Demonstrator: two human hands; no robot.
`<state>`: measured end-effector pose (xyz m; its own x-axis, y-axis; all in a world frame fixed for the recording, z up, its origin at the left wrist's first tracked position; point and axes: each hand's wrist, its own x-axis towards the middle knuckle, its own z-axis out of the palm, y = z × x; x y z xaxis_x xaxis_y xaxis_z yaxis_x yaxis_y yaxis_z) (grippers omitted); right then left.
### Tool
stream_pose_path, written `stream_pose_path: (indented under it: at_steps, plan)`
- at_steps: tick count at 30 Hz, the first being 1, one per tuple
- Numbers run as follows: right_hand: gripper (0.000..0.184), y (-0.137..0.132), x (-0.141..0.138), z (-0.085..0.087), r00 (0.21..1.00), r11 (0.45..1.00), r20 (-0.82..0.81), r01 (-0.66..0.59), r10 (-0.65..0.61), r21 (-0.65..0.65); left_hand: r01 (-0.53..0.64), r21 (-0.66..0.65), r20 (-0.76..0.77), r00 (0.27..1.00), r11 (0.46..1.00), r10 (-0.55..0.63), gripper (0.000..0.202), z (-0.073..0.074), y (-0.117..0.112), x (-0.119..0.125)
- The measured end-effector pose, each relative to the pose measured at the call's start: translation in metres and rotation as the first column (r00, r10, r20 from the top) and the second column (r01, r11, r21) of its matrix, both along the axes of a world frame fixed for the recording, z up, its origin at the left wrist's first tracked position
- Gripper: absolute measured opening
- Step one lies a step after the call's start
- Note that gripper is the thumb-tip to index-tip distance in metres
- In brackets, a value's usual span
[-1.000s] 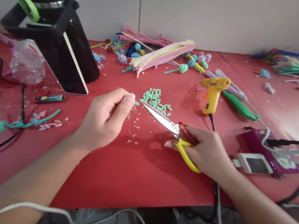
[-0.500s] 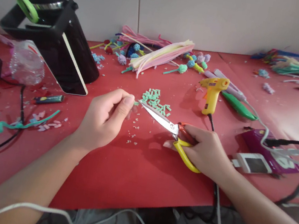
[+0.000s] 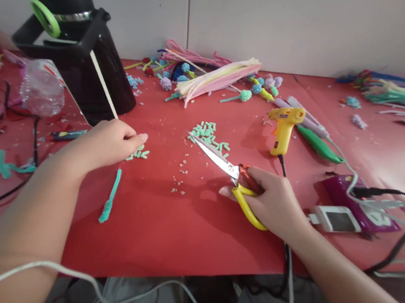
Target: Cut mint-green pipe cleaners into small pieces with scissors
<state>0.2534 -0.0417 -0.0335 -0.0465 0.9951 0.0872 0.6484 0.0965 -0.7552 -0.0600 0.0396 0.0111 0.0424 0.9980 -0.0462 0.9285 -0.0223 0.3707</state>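
So, the right hand (image 3: 275, 202) has its fingers wrapped around the red and yellow handles of the scissors (image 3: 231, 169). The scissors are above the middle of the red desk (image 3: 157, 237), and their blades look closed. The tips are at the left end of a big heap of green bits (image 3: 206, 132), but I can't tell if they touch it.

The left hand (image 3: 110, 144) is nearer the desk's left edge, at a small heap of green bits (image 3: 142, 154). Its thumb and finger are close together; I can't tell if they pinch a bit. A green fuzzy stick (image 3: 110, 198) lies below that hand, closer to the front edge.

A yellow glue gun (image 3: 284, 129) is right of the big heap. Near the back edge, a black bottle (image 3: 113, 67) stands on the left, and a bunch of pale fuzzy sticks (image 3: 222, 78) lies beside the wall (image 3: 309, 24).
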Motion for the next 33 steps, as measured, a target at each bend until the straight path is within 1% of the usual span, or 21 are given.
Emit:
stream_pose_path:
  at_steps: [2,3,5,6,8,11,14,17,21,24,33]
  plan:
    - [0.073,0.000,-0.001,0.000,1.000,1.000,-0.010,0.002,-0.002,-0.017,-0.004,0.082,0.034,0.999,0.997,0.002,0.060,-0.003,0.002,0.000]
    - [0.073,0.000,-0.001,0.001,1.000,1.000,-0.015,0.009,-0.009,-0.020,-0.007,0.136,0.061,0.998,0.991,-0.001,0.059,-0.003,0.002,0.002]
    - [0.072,0.001,-0.001,0.000,0.999,0.999,-0.024,0.031,-0.031,-0.015,0.012,0.227,0.107,0.993,0.974,-0.037,0.053,-0.002,0.002,0.007]
    - [0.072,0.002,-0.001,0.000,0.999,0.999,-0.028,0.045,-0.045,-0.012,0.041,0.250,0.121,0.990,0.967,-0.073,0.047,-0.002,0.001,0.011]
    - [0.073,0.004,-0.001,-0.001,0.996,0.997,-0.036,0.080,-0.080,-0.007,0.124,0.246,0.120,0.980,0.961,-0.158,0.035,-0.001,0.000,0.022]
    - [0.074,0.007,0.000,-0.001,0.991,0.992,-0.055,0.121,-0.122,-0.019,0.285,0.175,0.074,0.951,0.943,-0.301,0.014,-0.003,-0.001,0.043]
    - [0.072,0.009,0.001,-0.002,0.987,0.990,-0.081,0.133,-0.136,-0.038,0.394,0.114,0.024,0.917,0.912,-0.399,0.014,-0.008,0.003,0.062]
    - [0.071,0.010,0.001,-0.002,0.985,0.989,-0.095,0.137,-0.141,-0.047,0.380,0.068,-0.005,0.925,0.922,-0.381,0.016,-0.011,0.012,0.073]
    - [0.069,0.010,0.000,-0.003,0.985,0.991,-0.119,0.119,-0.125,-0.060,0.386,0.046,-0.051,0.922,0.921,-0.384,0.020,-0.014,0.021,0.076]
    - [0.068,0.011,0.001,-0.004,0.986,0.992,-0.127,0.105,-0.112,-0.065,0.388,0.022,-0.087,0.919,0.921,-0.385,0.021,-0.016,0.023,0.077]
    - [0.070,0.011,0.000,-0.003,0.985,0.996,-0.149,0.079,-0.086,-0.051,0.372,-0.017,-0.178,0.912,0.928,-0.369,0.015,-0.016,0.028,0.082]
